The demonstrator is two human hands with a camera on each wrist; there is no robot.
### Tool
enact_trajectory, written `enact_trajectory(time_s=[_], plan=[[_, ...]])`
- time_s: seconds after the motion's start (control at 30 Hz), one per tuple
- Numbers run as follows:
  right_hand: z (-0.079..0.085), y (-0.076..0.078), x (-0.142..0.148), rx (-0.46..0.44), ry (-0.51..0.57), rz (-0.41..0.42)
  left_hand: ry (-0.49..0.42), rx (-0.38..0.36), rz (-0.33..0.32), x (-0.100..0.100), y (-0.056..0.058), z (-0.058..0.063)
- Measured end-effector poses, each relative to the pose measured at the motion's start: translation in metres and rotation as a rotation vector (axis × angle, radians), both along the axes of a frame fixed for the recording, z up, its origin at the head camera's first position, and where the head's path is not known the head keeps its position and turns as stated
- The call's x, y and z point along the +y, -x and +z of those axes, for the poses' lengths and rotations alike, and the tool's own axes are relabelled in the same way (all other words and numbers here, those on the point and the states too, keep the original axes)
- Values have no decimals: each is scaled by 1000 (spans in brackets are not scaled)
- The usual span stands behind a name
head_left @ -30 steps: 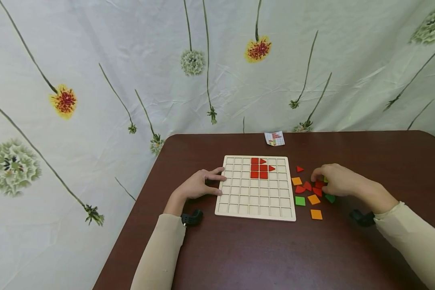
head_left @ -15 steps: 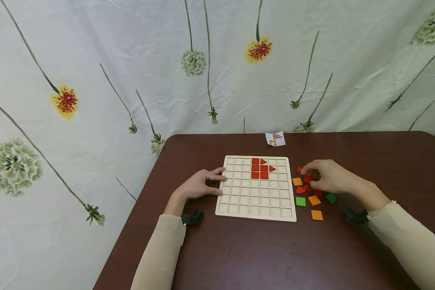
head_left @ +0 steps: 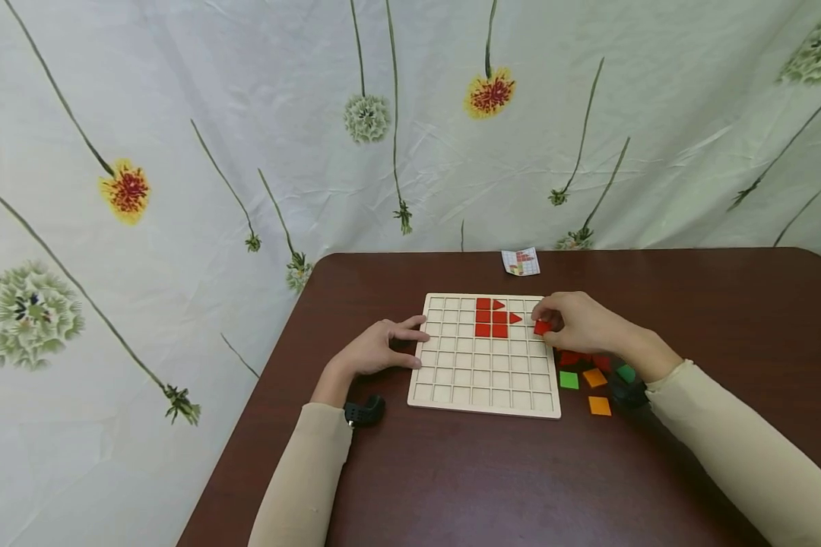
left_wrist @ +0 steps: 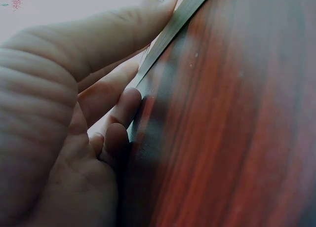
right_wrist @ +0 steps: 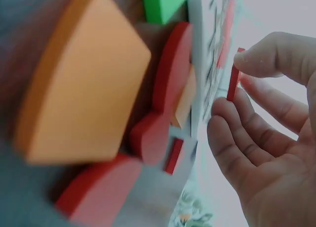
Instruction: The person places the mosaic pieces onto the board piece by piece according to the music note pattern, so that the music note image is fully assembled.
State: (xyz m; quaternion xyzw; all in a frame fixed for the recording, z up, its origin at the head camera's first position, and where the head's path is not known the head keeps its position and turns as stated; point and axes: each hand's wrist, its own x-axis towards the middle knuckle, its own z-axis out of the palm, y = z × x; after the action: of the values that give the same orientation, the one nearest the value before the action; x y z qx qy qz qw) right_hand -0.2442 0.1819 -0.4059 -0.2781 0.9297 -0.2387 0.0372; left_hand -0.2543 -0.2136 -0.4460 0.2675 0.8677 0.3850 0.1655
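A pale wooden grid board (head_left: 482, 372) lies on the table, with several red square tiles (head_left: 491, 318) and two red triangular tiles (head_left: 515, 318) set in its upper cells. My left hand (head_left: 376, 348) rests at the board's left edge, fingers fairly straight and touching it; the left wrist view shows the thumb against the board's side (left_wrist: 165, 39). Over the board's right edge, my right hand (head_left: 581, 323) pinches a red square tile (head_left: 541, 327) between thumb and fingers. In the right wrist view that red tile (right_wrist: 234, 79) appears edge-on, held above the board.
Right of the board lie loose tiles: a green square (head_left: 568, 380), orange squares (head_left: 599, 406), red pieces (head_left: 571, 357) and a dark green piece (head_left: 626, 373), some hidden by the right arm. A small printed pattern card (head_left: 521, 262) lies at the table's back edge.
My right hand has taken a red square tile from the loose pieces and carried it left to the board's right edge. The left hand has stayed in place.
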Motion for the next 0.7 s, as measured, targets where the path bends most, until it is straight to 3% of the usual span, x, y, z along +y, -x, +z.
enact_trajectory(time_s=[0.33, 0.7], plan=[[-5, 15, -25, -60, -53, 60, 6, -7, 0, 1, 0, 1], [-6, 13, -22, -34, -36, 112, 17, 2, 4, 0, -1, 1]])
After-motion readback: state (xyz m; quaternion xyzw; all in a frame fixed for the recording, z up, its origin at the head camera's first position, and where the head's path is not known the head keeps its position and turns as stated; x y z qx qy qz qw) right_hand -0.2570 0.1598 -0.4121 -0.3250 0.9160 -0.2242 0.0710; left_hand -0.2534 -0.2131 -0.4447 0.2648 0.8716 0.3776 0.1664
